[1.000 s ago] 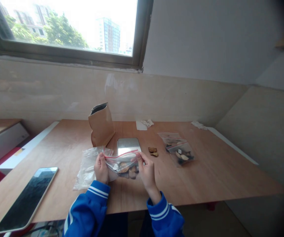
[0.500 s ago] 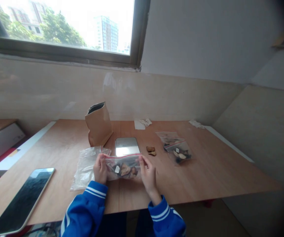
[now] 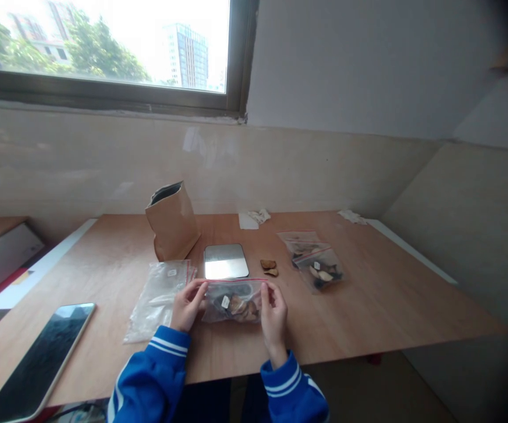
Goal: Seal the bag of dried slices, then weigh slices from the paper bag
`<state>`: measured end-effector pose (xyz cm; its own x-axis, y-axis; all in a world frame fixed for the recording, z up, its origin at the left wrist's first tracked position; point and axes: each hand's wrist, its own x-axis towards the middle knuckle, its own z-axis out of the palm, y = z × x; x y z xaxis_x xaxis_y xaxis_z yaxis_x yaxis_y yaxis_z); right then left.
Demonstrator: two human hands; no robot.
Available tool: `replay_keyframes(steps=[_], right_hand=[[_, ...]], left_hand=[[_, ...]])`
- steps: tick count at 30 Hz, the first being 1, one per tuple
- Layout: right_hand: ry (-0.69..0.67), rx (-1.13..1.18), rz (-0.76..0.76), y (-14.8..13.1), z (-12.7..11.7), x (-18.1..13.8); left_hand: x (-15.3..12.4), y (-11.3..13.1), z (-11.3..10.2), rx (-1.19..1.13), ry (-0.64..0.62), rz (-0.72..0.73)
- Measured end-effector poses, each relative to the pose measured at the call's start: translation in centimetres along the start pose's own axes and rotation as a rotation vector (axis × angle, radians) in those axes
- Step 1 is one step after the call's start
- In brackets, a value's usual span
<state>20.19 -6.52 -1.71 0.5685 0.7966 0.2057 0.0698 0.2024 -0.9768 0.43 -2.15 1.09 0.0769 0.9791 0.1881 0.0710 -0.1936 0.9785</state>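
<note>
A clear zip bag (image 3: 233,301) with a red seal strip hangs between my hands, with brown dried slices, dark pieces and a small white label inside. My left hand (image 3: 187,306) pinches its top left corner. At the top right corner, the fingers of my right hand (image 3: 274,314) are closed on the same bag. Just behind it lies a flat silver scale (image 3: 226,261). Two loose brown slices (image 3: 269,268) rest to the right of the scale. Beside my left hand is a stack of clear bags (image 3: 159,299) with nothing visible in them.
An open brown paper bag (image 3: 173,223) stands at the back left. Filled zip bags (image 3: 320,271) lie on the right. A phone (image 3: 37,364) lies at the front left of the wooden table (image 3: 381,294). White paper (image 3: 248,221) and crumpled tissue (image 3: 351,217) are near the wall.
Both hands have shifted a little to the right with the bag. My left hand's grip has moved inward along the bag's top edge. The view has turned slightly.
</note>
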Motion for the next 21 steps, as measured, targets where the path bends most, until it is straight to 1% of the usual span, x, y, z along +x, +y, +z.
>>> replay_keyframes(steps=[6, 13, 17, 21], right_hand=[[0.014, -0.063, -0.065, -0.3, 0.1, -0.1], [0.043, -0.103, -0.035, 0.0, 0.0, 0.1], [0.084, -0.137, -0.040, 0.6, 0.0, 0.3], [0.076, -0.135, -0.059, 0.7, 0.0, 0.4]], left_hand=[[0.2, 0.0, 0.0, -0.016, 0.045, -0.014], [0.0, 0.3, 0.0, -0.018, 0.000, -0.055], [0.0, 0.0, 0.0, -0.049, 0.002, -0.033], [-0.1, -0.4, -0.1, 0.008, 0.030, 0.002]])
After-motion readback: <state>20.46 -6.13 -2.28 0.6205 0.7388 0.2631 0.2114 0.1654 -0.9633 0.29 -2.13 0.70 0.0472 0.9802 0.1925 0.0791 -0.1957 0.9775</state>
